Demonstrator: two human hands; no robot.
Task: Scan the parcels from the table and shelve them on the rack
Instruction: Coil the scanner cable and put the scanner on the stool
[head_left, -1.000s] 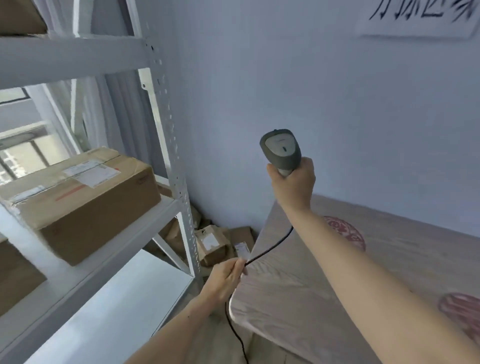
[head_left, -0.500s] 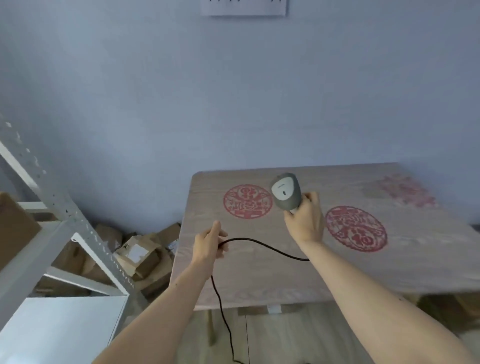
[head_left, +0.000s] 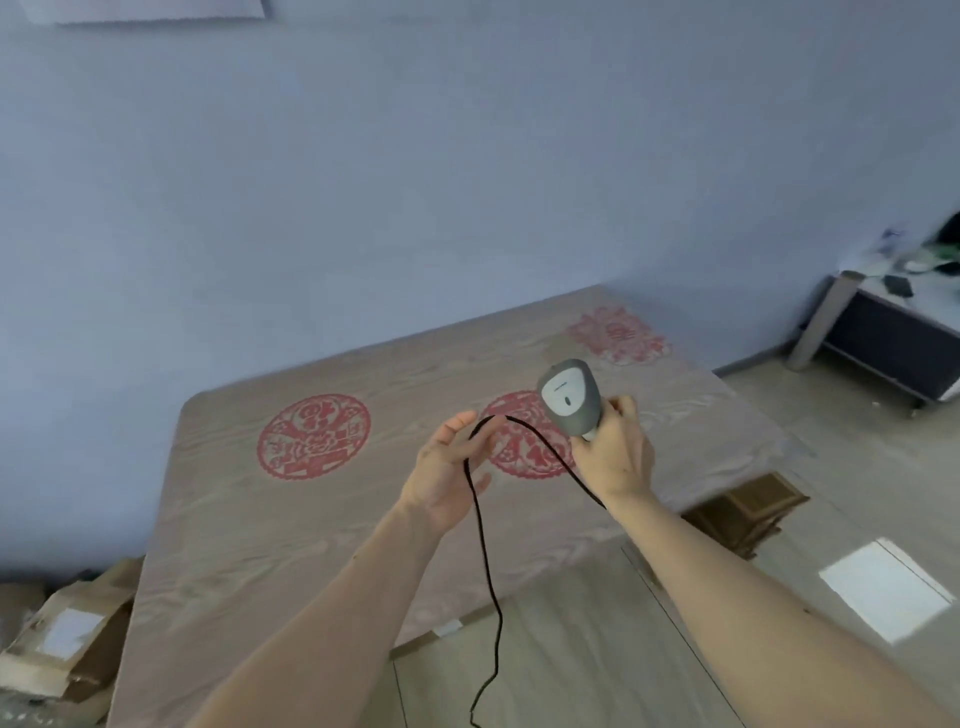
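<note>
Nearest, the black cable (head_left: 485, 571) hangs down past the table's front edge and loops up across the left hand (head_left: 447, 470), whose fingers have eased apart into a loose open cradle instead of the pinch of half a second ago. The right hand (head_left: 615, 457) keeps its fingers clamped on the grey scanner (head_left: 569, 397), held over the middle red paper-cut (head_left: 524, 436). The view has swung right: the rack is gone from sight, and the cardboard parcels (head_left: 67, 639) on the floor now sit at the table's (head_left: 270, 530) front-left corner. Beyond, another red paper-cut (head_left: 615, 335) lies near the far-right corner, against a blue wall (head_left: 415, 182); a dark cabinet (head_left: 883, 338) stands far right.
</note>
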